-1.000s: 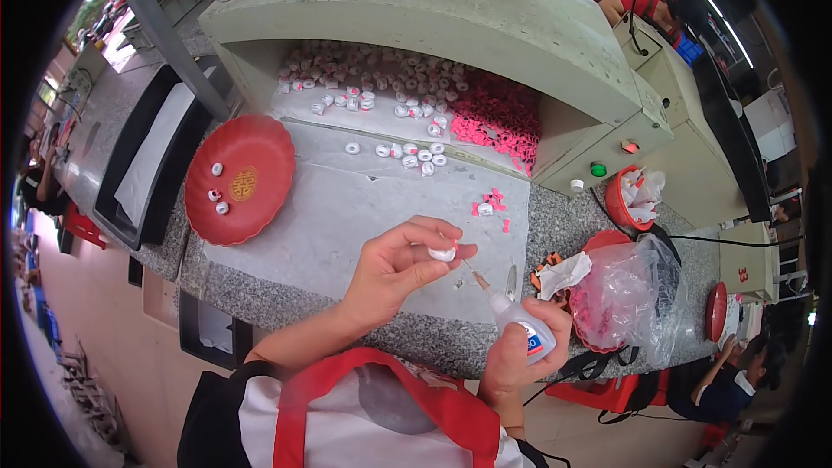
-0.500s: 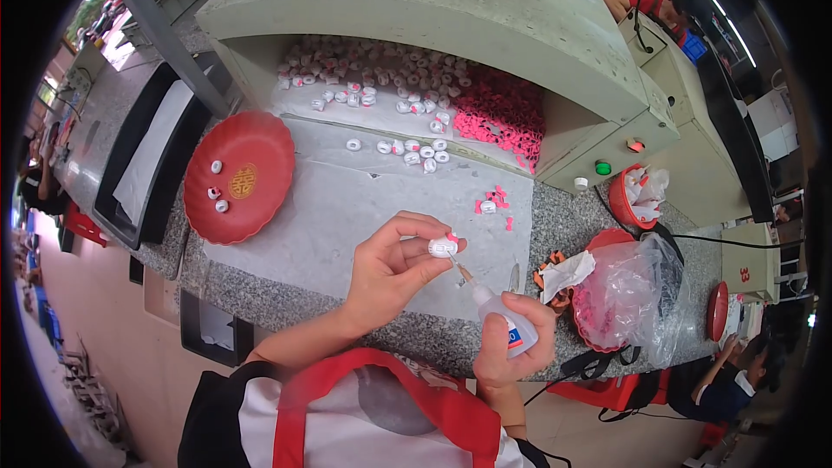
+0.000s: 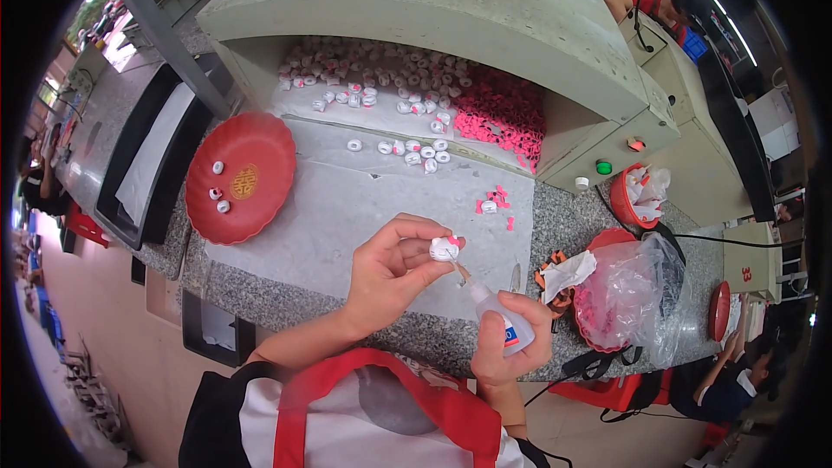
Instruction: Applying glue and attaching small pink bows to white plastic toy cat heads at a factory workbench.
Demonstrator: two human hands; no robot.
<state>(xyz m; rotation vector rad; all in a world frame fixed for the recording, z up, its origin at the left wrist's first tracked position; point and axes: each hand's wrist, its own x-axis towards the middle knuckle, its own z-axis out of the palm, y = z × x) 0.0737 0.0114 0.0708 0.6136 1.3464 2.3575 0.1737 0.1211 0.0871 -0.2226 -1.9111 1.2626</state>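
Note:
Between the fingertips of my left hand (image 3: 394, 270) is a small white figurine head (image 3: 444, 249) with a bit of pink on top. My right hand (image 3: 516, 342) grips a translucent glue bottle (image 3: 498, 319), whose thin needle tip points up at the underside of the white piece. Whether the tip touches it is too small to tell. Beyond my hands, one white piece (image 3: 489, 206) lies among loose pink bow-shaped bits (image 3: 500, 194) on white paper (image 3: 321, 208). A short row of white pieces (image 3: 412, 152) sits farther back.
A grey-green box-like bench unit (image 3: 416, 9) shelters many white pieces and a pink heap (image 3: 498, 117). At left stands a red scalloped plate (image 3: 277, 139) with three white pieces. Plastic bags (image 3: 637, 286) and a red cup (image 3: 620, 204) are at right. Other people work farther right.
The white piece has turned slightly in my left fingers. My right hand and the glue bottle have shifted a little to the left.

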